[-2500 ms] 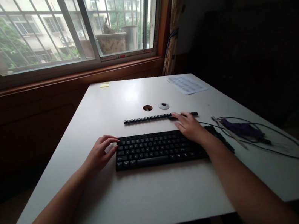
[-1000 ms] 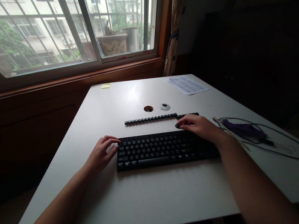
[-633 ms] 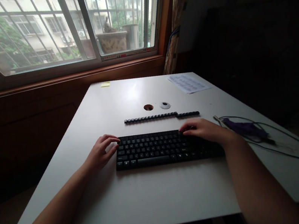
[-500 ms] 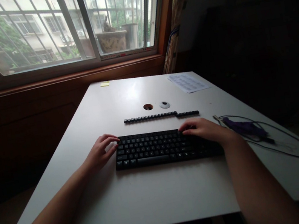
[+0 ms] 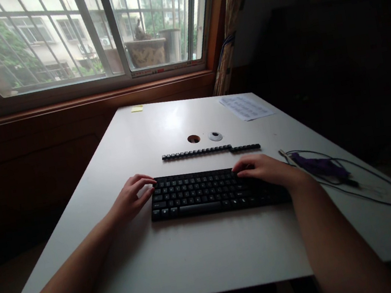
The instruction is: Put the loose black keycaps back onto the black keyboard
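Note:
A black keyboard (image 5: 206, 192) lies on the white table (image 5: 199, 256) in front of me. My left hand (image 5: 131, 199) is curled round the keyboard's left end, fingers on its top corner and thumb against its side. My right hand (image 5: 267, 169) rests over the keyboard's upper right part. Its fingertips are pinched together on a small dark piece at the top row, which looks like a keycap. Just behind the keyboard lies a long row of loose black keycaps (image 5: 211, 151), apart from both hands.
A purple-handled tool (image 5: 314, 165) and a looped dark cable (image 5: 370, 182) lie right of the keyboard. A cable hole (image 5: 193, 139) and its white cap (image 5: 215, 136) sit behind the keycap row. Further back are a printed sheet (image 5: 245, 107) and a yellow note (image 5: 136, 109).
My right hand has come back from the keycap row with a small dark piece and now sits over the keyboard's top right. My left hand has stayed put.

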`<state>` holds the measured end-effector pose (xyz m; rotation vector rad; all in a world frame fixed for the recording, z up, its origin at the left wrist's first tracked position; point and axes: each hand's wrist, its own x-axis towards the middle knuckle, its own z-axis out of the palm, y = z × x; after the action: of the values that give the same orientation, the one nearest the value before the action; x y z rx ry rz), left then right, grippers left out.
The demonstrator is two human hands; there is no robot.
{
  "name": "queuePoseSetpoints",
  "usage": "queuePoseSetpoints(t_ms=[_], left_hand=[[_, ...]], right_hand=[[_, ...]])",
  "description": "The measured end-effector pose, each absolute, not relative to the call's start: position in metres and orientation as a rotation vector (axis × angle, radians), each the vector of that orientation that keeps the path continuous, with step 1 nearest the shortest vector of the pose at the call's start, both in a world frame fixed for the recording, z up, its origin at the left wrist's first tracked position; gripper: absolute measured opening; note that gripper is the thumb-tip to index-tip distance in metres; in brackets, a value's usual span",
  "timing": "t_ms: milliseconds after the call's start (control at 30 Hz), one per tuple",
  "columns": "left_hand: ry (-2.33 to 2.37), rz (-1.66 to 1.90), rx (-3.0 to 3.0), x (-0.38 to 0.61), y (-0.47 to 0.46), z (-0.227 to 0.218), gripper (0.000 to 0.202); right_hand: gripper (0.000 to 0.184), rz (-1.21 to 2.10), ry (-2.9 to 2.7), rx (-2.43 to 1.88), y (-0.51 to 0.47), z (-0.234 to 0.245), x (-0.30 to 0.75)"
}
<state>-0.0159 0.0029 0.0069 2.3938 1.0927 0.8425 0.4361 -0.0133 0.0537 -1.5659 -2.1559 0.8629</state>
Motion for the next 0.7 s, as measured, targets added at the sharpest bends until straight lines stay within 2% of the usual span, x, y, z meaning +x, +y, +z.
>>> queuePoseSetpoints(t_ms=[300, 700], left_hand=[[1.102, 0.838, 2.390, -0.015, 0.002, 0.008, 0.025], [1.096, 0.841, 2.391, -0.016, 0.003, 0.007, 0.024]], right_hand=[[0.022, 0.835, -2.181, -1.554, -0.017, 0.060, 0.429], [0.034, 0.635, -2.153, -1.601, -0.015, 0.054, 0.441]])
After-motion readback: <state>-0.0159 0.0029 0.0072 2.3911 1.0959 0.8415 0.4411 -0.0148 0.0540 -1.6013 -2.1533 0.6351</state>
